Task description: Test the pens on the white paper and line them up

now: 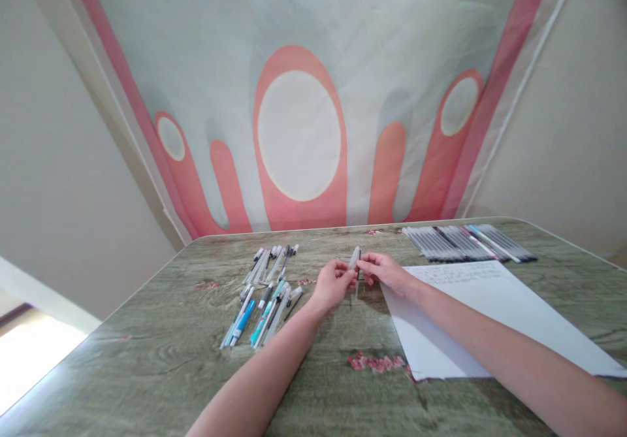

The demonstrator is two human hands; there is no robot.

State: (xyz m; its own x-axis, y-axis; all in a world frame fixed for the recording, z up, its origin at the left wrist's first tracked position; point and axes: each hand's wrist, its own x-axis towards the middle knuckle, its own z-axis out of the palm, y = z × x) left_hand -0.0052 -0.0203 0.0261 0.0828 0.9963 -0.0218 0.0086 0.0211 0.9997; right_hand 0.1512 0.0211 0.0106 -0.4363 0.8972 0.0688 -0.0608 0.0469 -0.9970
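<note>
In the middle of the table, a pale, see-through pen (354, 257) stands roughly upright between my two hands. My left hand (334, 285) is closed around it from the left, fingers curled. From the other side, the thumb and fingertips of my right hand (386, 271) pinch at the pen's dark edge. Which part each hand grips is too small to make out. Left of my hands lie loose pens in two groups, a back group (267, 266) of mostly clear and black ones and a front group with a blue pen (243, 323) and a teal pen (261, 326).
A large white sheet (470, 319) with handwriting along its far edge lies under my right forearm. Behind it, many pens (467, 243) lie side by side in a neat row. The wood-patterned table (161, 345) ends at a patterned wall hanging (298, 215).
</note>
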